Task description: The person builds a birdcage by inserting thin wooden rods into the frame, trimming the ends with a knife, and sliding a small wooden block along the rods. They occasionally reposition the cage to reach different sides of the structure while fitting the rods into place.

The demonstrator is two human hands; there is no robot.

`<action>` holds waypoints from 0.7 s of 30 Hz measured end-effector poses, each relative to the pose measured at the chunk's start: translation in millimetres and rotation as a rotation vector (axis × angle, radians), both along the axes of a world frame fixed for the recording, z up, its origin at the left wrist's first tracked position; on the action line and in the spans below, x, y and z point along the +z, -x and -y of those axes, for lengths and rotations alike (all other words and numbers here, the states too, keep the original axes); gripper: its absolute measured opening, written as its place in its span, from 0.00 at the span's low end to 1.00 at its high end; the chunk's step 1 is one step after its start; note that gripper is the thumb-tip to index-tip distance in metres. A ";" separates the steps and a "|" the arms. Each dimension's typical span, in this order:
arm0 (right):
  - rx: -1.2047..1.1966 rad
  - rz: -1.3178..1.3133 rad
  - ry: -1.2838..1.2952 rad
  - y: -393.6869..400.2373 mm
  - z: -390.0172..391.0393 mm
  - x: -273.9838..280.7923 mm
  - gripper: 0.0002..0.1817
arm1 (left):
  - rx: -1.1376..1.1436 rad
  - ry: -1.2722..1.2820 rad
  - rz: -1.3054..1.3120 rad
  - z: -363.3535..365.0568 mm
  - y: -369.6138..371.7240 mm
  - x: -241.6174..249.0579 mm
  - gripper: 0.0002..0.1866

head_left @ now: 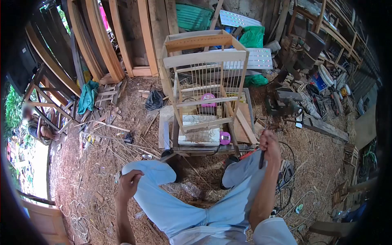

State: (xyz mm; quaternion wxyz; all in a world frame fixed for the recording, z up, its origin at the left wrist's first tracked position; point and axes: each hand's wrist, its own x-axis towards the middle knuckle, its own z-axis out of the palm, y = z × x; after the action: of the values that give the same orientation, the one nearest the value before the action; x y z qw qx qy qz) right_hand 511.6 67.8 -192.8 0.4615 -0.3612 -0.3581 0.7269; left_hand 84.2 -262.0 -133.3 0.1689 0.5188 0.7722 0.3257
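Observation:
My left hand [130,182] rests at my left knee, fingers loosely bent and lying against the pale blue trousers [153,173]. Raised over my right thigh, my right hand [270,146] is closed around a slim dark tool [261,160] that points down; its working end is partly hidden by the fist. In front of me a wooden cage frame [206,60] with thin upright bars stands tilted on a low workbench [196,153]. A pink tape measure [225,138] lies at the bench's near edge, and another round pink item [208,100] shows behind the bars.
Wood shavings and offcuts cover the ground. A bench vise [283,102] stands to the right, beside a long timber beam [324,127]. Cables run near my right leg. Curved wooden frames [100,41] lean at the back left. A person [38,126] sits at the far left.

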 end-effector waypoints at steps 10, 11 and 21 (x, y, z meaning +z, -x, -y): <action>1.053 0.127 -0.092 90.4 80.0 24.3 0.25 | -0.194 -0.038 0.261 -38.1 -82.3 -32.2 0.05; 1.191 0.074 -0.126 105.6 86.3 28.5 0.26 | -0.227 -0.037 0.322 -35.1 -87.3 -41.1 0.05; 1.138 0.062 -0.504 171.6 137.4 1.7 0.18 | -0.254 0.198 0.440 -2.6 -67.6 -40.7 0.05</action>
State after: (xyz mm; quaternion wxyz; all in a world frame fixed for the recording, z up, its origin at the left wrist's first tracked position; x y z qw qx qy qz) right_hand 339.9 -69.5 -191.0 0.0625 -0.0147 -0.6683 0.7412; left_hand 151.8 -259.4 -174.0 0.4222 0.5091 0.6737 0.3296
